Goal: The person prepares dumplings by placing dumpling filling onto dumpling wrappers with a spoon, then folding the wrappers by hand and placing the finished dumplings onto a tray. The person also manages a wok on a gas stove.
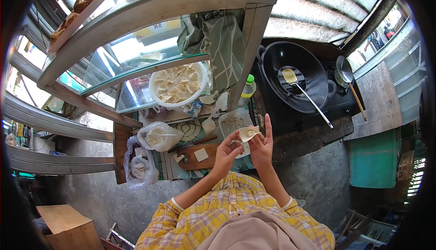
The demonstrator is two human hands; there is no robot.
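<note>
Both hands are raised in front of my chest around one pale dough wrapper (pixel 248 133), which is partly folded up. My left hand (pixel 227 153) pinches its left edge between thumb and fingers. My right hand (pixel 262 149) holds the other side, its index finger pointing up. Below the wrapper lies a clear plastic tub (pixel 235 122) with some filling in it. A square wrapper (pixel 201 154) rests on a brown wooden board (pixel 190 161) to the left. Farther back, a white basket (pixel 153 91) holds several folded pieces.
A black wok (pixel 272 75) with a long-handled spatula (pixel 313 106) stands on the stove at right, beside a wooden-handled strainer (pixel 358 100). Plastic bags (pixel 141 168) sit at left. A green-capped bottle (pixel 247 89) stands behind the tub, near a glass case (pixel 150 67).
</note>
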